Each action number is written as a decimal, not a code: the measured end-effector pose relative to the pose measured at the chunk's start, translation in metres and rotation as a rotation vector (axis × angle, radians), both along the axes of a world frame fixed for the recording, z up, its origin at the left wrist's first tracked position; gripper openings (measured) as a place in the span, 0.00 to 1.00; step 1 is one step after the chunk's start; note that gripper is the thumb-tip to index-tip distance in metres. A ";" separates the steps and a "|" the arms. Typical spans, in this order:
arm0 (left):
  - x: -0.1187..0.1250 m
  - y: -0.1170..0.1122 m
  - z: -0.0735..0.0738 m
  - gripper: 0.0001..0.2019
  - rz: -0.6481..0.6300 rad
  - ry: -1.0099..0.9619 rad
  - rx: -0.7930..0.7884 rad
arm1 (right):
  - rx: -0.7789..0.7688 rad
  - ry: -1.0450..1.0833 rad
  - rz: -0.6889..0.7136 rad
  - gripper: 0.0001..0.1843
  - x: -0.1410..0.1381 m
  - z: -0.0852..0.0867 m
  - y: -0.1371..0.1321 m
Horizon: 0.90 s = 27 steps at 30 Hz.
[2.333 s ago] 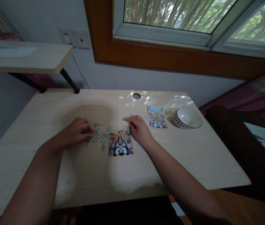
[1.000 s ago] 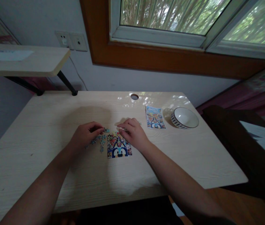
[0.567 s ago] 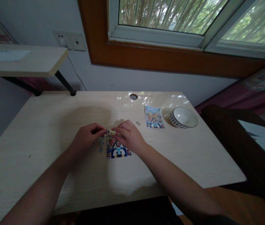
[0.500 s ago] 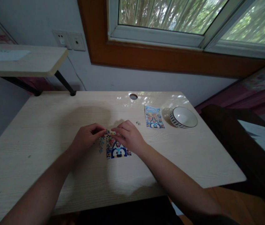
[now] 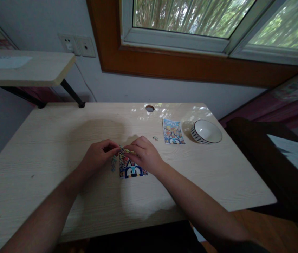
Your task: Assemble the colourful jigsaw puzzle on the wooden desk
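A partly assembled colourful jigsaw puzzle lies on the light wooden table. My left hand and my right hand meet just above the puzzle's top edge, fingertips pinched together on a small strip of joined puzzle pieces. Both hands are closed in a pinch. A few loose pieces lie beside the puzzle's left edge, partly hidden under my left hand. One tiny piece sits apart to the right of my right hand.
A printed reference picture lies at the right, next to a white striped bowl. A cable hole is at the table's back edge. A raised shelf stands at the back left. A dark chair is at the right.
My left hand moved right from the loose pieces to meet my right hand over the puzzle's top edge. Both now pinch a strip of pieces lifted slightly off the table.
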<state>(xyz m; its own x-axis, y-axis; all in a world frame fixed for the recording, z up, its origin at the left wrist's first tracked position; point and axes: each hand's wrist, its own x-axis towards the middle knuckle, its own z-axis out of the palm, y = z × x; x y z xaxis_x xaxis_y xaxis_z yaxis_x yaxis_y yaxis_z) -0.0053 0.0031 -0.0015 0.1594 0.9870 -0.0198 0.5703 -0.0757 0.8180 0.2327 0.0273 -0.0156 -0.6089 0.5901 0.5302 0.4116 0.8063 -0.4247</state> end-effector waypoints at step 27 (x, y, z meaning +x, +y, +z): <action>0.002 0.002 0.002 0.13 -0.025 0.012 0.074 | 0.025 0.035 -0.005 0.12 -0.002 -0.003 -0.003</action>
